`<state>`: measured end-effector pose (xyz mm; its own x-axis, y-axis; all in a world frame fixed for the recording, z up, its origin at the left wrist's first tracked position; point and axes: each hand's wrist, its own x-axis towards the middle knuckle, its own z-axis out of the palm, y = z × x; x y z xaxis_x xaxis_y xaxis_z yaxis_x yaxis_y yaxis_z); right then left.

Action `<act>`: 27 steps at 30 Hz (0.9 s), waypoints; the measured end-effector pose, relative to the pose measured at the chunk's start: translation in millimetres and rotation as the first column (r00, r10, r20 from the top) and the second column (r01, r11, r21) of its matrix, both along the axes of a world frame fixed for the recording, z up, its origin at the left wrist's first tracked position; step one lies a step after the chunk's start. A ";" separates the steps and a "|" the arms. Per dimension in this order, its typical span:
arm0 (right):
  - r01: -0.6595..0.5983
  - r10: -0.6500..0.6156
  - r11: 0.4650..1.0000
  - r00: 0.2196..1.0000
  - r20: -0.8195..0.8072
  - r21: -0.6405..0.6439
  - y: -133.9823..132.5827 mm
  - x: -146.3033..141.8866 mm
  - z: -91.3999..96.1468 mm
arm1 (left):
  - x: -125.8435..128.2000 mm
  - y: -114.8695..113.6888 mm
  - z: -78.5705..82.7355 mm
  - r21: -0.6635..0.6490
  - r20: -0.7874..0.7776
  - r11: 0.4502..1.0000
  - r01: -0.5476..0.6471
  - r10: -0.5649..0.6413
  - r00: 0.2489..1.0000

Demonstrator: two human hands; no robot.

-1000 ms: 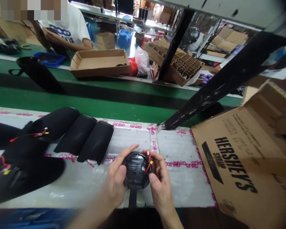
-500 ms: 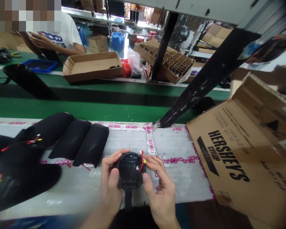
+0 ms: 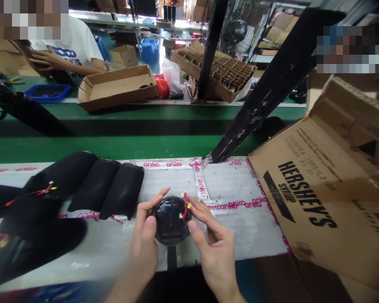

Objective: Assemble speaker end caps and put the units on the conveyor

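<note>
A round black part [image 3: 169, 227] with a raised rim and a glossy inner face is held between my two hands over the covered table. My left hand [image 3: 147, 225] grips its left side, thumb on the near edge and fingers around the far side. My right hand [image 3: 213, 235] has its thumb and fingers at the right rim, beside thin red wires [image 3: 185, 208] with a white plug and a yellow tag. A flat black strap [image 3: 172, 257] hangs from the near edge. Its underside is hidden.
Several black sleeve-like pieces [image 3: 121, 191] with red wires lie at left. A large cardboard box [image 3: 306, 185] stands right, next to a slanted black post [image 3: 255, 109]. Beyond the green belt [image 3: 129, 145] are an open carton [image 3: 120, 86], a divided carton [image 3: 221, 71] and a co-worker [image 3: 82, 42].
The view has shifted slightly. My hands still hold the round black part, its near face now turned a little more toward me. The co-worker's hands have moved.
</note>
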<state>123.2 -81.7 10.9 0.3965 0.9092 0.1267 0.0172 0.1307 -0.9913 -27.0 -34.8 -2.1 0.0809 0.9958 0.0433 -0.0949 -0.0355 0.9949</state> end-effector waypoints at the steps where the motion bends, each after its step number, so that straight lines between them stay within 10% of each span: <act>1: -0.003 0.003 1.000 1.000 -0.015 -0.008 0.3 0.5 0.8 | -4.4 0.2 3.3 -0.001 -0.055 1.000 0.023 -0.023 0.998; 5: -0.022 0.021 1.000 0.998 -0.065 -0.016 1.4 2.3 4.6 | -24.9 13.5 16.7 -0.060 -0.185 0.981 0.184 -0.192 0.964; 13: -0.015 0.015 1.000 0.991 -0.134 0.001 6.5 2.5 4.5 | -11.1 63.2 20.5 -0.006 0.071 0.912 0.410 -0.408 0.910; 27: -0.329 0.287 0.939 0.909 0.302 0.098 -1.8 44.3 -27.8 | -11.9 63.9 19.2 -0.139 0.069 0.821 0.554 -0.550 0.832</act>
<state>167.5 -83.4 -16.9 0.0292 0.9440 0.3286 0.2257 0.3141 -0.9222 -38.9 29.1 17.1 0.6200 0.7794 -0.0902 -0.0789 0.1763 0.9812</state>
